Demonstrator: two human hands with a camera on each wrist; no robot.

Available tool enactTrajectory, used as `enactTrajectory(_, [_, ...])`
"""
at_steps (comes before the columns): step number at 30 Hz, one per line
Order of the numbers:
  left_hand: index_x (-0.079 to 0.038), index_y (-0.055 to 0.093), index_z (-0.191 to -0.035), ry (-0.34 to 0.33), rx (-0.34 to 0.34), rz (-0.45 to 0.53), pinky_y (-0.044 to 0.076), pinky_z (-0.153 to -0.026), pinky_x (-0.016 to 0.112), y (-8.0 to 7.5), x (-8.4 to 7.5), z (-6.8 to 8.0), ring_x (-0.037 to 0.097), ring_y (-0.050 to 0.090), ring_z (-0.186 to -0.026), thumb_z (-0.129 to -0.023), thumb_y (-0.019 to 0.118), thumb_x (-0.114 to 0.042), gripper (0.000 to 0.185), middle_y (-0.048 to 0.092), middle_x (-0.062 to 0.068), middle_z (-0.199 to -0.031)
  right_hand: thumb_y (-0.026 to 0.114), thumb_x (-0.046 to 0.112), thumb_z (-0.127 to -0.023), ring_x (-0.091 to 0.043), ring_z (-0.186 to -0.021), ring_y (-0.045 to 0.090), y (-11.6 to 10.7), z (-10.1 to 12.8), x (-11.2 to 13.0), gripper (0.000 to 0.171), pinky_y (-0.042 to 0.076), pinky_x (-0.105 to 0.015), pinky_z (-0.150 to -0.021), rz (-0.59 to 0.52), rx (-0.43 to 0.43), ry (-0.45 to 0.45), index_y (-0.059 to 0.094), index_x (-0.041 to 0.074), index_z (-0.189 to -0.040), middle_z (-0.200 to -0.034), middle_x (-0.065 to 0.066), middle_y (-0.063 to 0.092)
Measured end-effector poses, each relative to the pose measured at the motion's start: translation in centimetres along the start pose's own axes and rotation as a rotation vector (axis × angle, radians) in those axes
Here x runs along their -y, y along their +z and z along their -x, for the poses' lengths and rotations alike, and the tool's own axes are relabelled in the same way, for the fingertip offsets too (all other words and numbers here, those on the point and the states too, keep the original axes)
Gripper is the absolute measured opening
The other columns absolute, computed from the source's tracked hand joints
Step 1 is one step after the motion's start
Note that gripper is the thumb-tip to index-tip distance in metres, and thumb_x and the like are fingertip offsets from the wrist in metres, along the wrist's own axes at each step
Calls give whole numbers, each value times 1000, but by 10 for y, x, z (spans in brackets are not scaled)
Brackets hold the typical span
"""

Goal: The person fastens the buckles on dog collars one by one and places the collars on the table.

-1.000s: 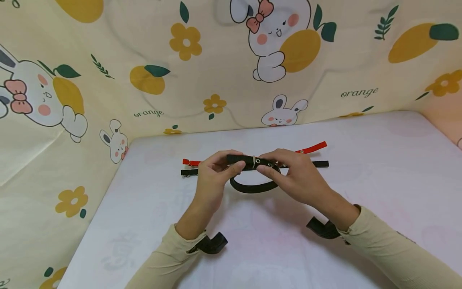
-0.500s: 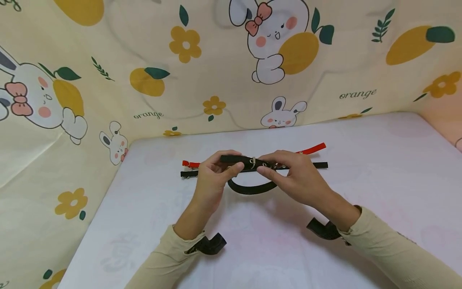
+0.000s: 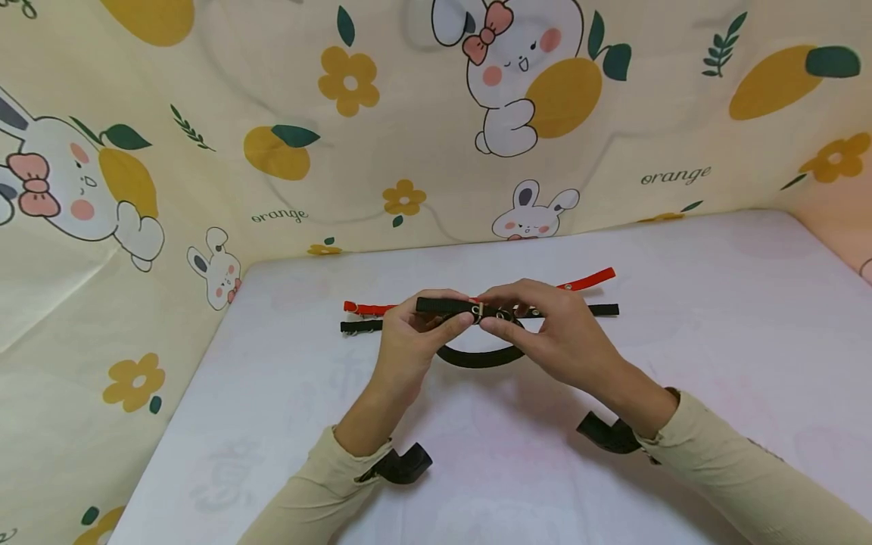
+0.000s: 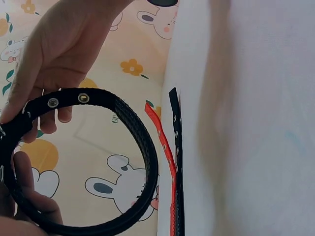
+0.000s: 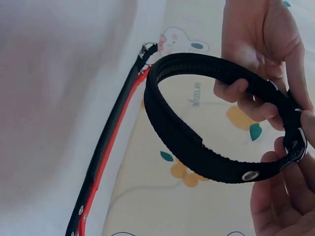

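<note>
Both my hands hold a black collar loop up over the white worktop.

Nearest to me are my two cream sleeves [image 3: 320, 496], each with a black camera mount at the wrist. My left hand [image 3: 407, 344] pinches the black collar [image 3: 477, 356] on its left side, with the strap end sticking out past my thumb. My right hand [image 3: 555, 333] pinches it at the little metal buckle [image 3: 480, 310], so my fingertips almost meet in the middle. The collar is bent into a ring and hangs just above the worktop [image 3: 715, 318]. Behind it a black strap [image 3: 602, 309] and a red strap [image 3: 589, 279] lie flat, side by side. Farthest back is a yellow cloth [image 3: 409, 113] with bunnies and oranges.
</note>
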State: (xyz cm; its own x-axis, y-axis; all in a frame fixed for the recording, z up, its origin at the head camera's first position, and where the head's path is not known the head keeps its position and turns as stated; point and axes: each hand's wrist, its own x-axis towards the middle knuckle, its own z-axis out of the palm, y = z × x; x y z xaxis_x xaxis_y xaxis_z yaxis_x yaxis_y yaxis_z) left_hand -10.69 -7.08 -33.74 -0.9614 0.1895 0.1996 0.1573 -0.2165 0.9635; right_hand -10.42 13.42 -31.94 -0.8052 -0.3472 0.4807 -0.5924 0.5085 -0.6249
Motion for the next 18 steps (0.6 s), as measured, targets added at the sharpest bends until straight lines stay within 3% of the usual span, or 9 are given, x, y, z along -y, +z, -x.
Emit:
enactTrajectory(3, [4,67,-110,-2,-18,-3,54,-86,25,0,0,-1,14,66,-94,-85,78,-10,31,72,-4,-100,80,26,-85,-2,-87,63,0,0,0,29,50,-20,-71,17,-23,8,74,24,-113,-106,12,73])
enactTrajectory(7, [-6,72,-103,-1,-51,21,52,-89,28,-1,-3,-1,13,66,-92,-87,74,-3,16,73,-4,-96,81,24,-84,-2,-88,64,0,0,-1,28,52,-21,-74,26,-44,11,75,24,-111,-102,11,74])
enactTrajectory(12, [-18,74,-96,-8,-84,72,51,-84,26,-1,-6,-2,11,65,-88,-88,68,5,25,74,-6,-91,82,22,-83,-1,-87,64,0,0,-2,27,53,-22,-78,22,-59,4,76,25,-109,-99,12,74])
enactTrajectory(18, [-21,74,-94,-24,-105,159,53,-82,26,-2,-9,-2,12,65,-87,-90,63,9,32,74,-5,-89,82,23,-83,-2,-86,62,0,-1,-3,26,51,-20,-76,21,-66,-4,76,26,-108,-98,12,74])
